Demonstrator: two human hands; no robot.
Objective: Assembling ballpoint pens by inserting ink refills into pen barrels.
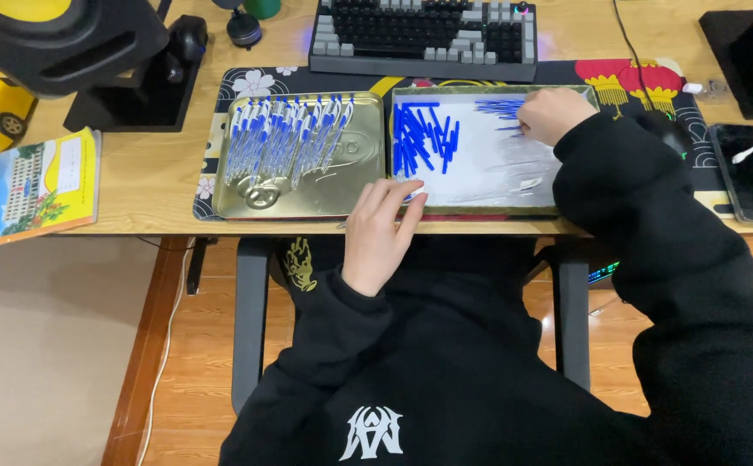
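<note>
Two shallow metal trays lie side by side on the desk. The left tray (342, 194) holds several assembled clear pens with blue caps (286, 138). The right tray (480, 207) holds a heap of loose blue pen caps (421, 138), a small bunch of blue refills (499, 107) and some clear pen barrels (515, 168). My left hand (378, 233) rests at the front edge between the trays, fingertips touching a small piece at the right tray's near left corner. My right hand (551, 112) reaches into the right tray's far corner, fingers closed at the blue refills.
A keyboard (424, 34) sits behind the trays on a patterned desk mat (635, 82). A phone (752, 173) with a white cable lies at the right. A colourful book (27, 185) lies at the left, near a black monitor stand (139, 91).
</note>
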